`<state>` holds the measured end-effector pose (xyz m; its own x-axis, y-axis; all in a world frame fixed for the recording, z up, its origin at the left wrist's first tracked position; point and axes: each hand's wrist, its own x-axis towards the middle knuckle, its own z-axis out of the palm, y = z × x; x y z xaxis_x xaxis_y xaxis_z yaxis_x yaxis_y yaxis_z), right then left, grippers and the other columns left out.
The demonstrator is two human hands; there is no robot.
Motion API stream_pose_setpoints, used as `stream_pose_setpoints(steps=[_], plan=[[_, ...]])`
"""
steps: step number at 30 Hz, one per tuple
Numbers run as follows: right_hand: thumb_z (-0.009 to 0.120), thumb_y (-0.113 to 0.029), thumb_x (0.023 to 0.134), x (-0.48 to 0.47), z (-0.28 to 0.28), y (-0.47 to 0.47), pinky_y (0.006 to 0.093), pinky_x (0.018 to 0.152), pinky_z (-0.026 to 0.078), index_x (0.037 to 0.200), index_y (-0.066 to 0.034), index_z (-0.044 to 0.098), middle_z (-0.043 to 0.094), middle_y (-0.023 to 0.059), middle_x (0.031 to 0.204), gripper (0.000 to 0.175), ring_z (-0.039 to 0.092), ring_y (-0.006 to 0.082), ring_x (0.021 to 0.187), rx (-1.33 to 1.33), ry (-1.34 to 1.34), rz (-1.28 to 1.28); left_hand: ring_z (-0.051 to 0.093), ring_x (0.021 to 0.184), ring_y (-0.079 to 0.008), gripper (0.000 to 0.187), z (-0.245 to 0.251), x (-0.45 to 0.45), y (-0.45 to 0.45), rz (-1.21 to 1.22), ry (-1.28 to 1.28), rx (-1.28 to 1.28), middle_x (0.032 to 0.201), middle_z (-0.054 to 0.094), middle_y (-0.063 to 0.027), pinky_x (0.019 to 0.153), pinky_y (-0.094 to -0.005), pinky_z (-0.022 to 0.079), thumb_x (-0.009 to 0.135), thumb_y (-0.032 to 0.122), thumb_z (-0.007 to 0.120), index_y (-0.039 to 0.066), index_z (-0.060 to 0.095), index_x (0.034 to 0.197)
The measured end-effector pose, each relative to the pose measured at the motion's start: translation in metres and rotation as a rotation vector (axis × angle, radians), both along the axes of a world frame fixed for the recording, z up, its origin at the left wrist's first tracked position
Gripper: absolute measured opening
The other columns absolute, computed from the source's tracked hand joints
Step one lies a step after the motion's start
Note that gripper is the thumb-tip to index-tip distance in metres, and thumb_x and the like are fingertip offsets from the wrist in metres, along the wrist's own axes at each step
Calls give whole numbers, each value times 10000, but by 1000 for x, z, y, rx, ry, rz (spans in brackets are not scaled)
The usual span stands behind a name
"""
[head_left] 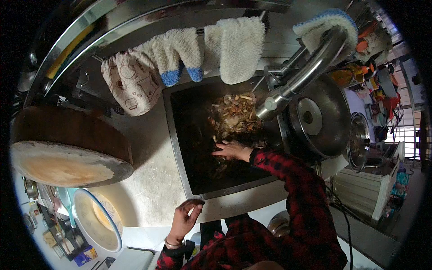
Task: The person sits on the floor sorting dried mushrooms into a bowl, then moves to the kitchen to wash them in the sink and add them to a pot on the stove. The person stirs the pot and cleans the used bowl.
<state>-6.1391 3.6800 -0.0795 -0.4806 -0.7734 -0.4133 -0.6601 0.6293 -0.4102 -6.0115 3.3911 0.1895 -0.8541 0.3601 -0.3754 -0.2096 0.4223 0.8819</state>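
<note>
A dark sink (199,141) set into the counter holds a heap of brown and pale mushrooms (236,109), which look wet. My right hand (233,151) reaches into the sink just below this heap, fingers spread. Dark pieces surround its fingertips, and the underside of the hand is hidden. At the sink's front left corner, my left hand (185,216) is by the counter edge, its thumb apart from its curled fingers and nothing seen in it. A metal faucet (287,91) extends over the sink's right side, its spout end near the mushrooms.
Right of the sink stands a round metal basin (324,125). Cloths (243,50) hang along the back, and another cloth (324,23) drapes over the faucet. A thick round wooden block (71,145) and a blue-rimmed enamel basin (98,219) are at left. A cable (347,222) hangs at right.
</note>
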Motion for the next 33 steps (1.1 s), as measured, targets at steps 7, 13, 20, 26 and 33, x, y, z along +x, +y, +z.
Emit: stream_pose_setpoints(steps=[7, 13, 20, 26, 33], plan=[[518, -369, 974, -57, 10, 89, 458, 964, 444, 1494, -236, 256, 320, 148, 1526, 598, 413, 392, 1311, -211, -73, -1126, 570, 907, -187, 272, -99, -79, 94, 233, -78, 245, 1042, 618, -42, 868, -318, 445, 977, 234, 592, 14, 554, 1131], [577, -316, 933, 10, -2, 57, 506, 943, 434, 1546, -108, 120, 218, 303, 1517, 792, 455, 489, 1197, -65, -358, -1344, 524, 1181, -398, 618, -290, -131, 112, 463, 16, -646, 1338, 509, -245, 1102, -441, 324, 952, 335, 537, 29, 337, 1450], [543, -137, 914, 14, 13, 59, 493, 840, 500, 1408, -31, 417, 395, 297, 1401, 521, 594, 443, 969, -16, -445, -799, 277, 1406, -340, 805, -282, -114, 185, -20, -148, -642, 1522, 262, -236, 1057, -659, 267, 859, 451, 605, 148, 251, 1516], [585, -136, 887, 18, 35, 83, 482, 851, 495, 1294, -48, 544, 562, 241, 1227, 418, 597, 399, 986, 183, 264, -807, 185, 1450, -360, 791, -243, -149, 147, -991, 538, -931, 1597, 139, -147, 1051, -665, 277, 869, 450, 616, 239, 235, 1529], [607, -209, 915, 22, 64, 55, 401, 855, 498, 1272, -50, 509, 611, 158, 1140, 403, 589, 317, 1062, -79, -339, -526, 440, 1290, -404, 794, -262, -118, 146, -587, 20, -784, 1594, 89, -171, 904, -588, 464, 838, 455, 641, 253, 277, 1514]])
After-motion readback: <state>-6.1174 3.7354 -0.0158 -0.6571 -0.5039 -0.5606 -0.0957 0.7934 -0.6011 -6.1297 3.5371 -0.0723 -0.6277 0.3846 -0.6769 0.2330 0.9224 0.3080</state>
